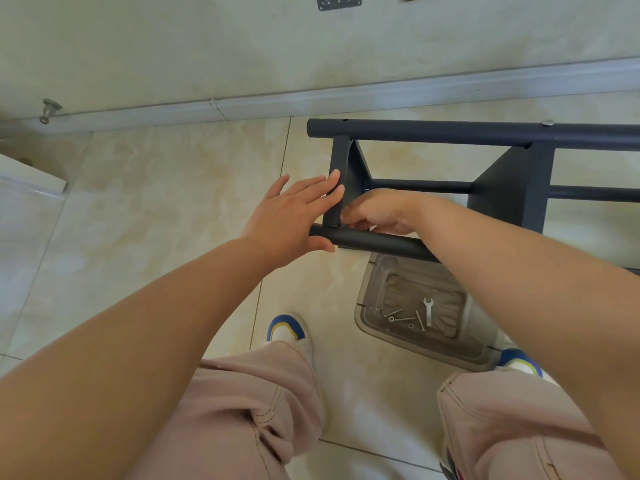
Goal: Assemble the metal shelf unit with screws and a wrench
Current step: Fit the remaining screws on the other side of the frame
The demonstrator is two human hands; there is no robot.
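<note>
the dark metal shelf unit (498, 188) lay on its side on the tiled floor (173, 188), close to the wall's baseboard (311, 98), with its round poles running left to right and two flat shelf panels standing between them. the left hand (294, 216) was spread flat, fingers straight, fingertips resting against the end panel (341, 181) and the thumb lying along the near pole (374, 241); it gripped nothing. the right hand (377, 213) sat just inside that same panel, above the near pole, fingers curled down at the corner where panel and pole met. something small and pale showed under the fingers, but i could not tell whether they pinched anything.

a clear plastic tray (367, 320) stood on the floor below the near pole, partly hidden by the right forearm. in it lay a small silver wrench (428, 311) and, to its left, a few loose screws (401, 317) and washers. two legs in pale trousers and blue-and-white shoes (285, 329) stood on either side of the tray
</note>
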